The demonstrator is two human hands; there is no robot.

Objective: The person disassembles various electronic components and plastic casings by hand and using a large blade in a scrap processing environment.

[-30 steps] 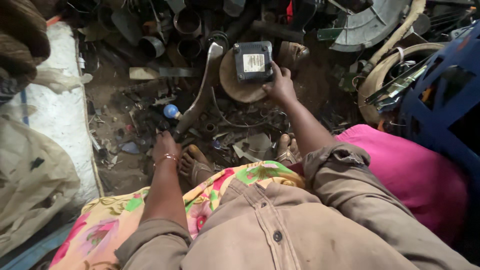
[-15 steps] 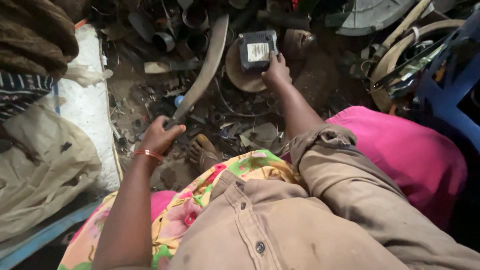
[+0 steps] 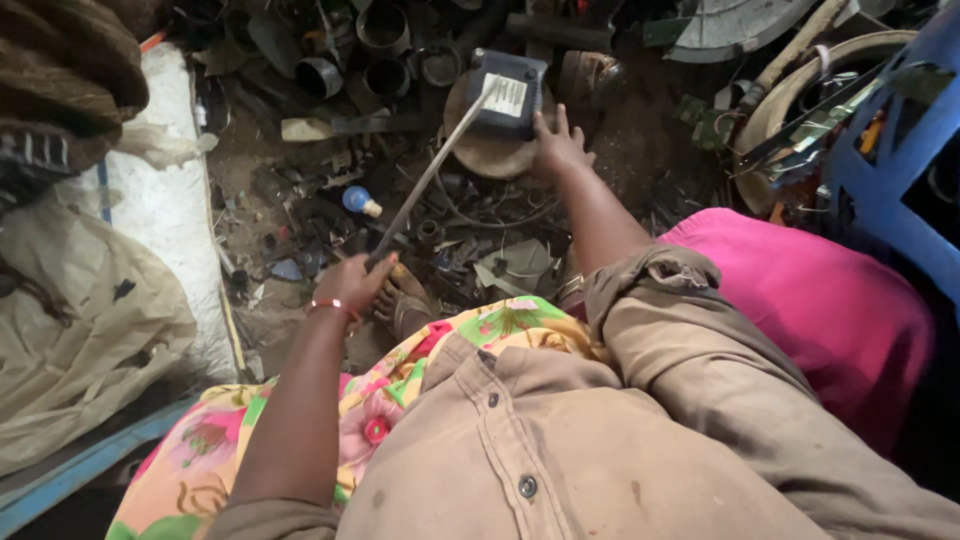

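**Scrap pile, seated worker: bar held against a dark box**

Largest first. Pale sacking (image 3: 90, 330) fills the left edge of the frame; a pink cushion (image 3: 830, 310) sits at right, and a blue plastic crate (image 3: 900, 170) occupies the upper right. Upper centre is a heap of dark pipe sections (image 3: 385, 25) and mixed metal scrap on dirt.

Dark box (image 3: 510, 95), upper centre: rectangular casing with a white label, resting on a round wooden block (image 3: 480, 150). Judged rigid and moderately heavy; edges look square, so best gripped by its sides.

Long metal bar (image 3: 430, 175): runs diagonally from centre-left up to the box, its tip at the box's left edge. Looks stiff, thin and heavy for its width; the lower end is the natural grip.

Left hand (image 3: 355, 280): closed in a fist around the bar's lower end, a red bangle on the wrist.

Right hand (image 3: 555, 145): fingers spread flat, pressing on the block just beside the box's lower right corner, grasping nothing.

Smallest: 1 blue bulb (image 3: 355, 200) on the ground, left of the bar.
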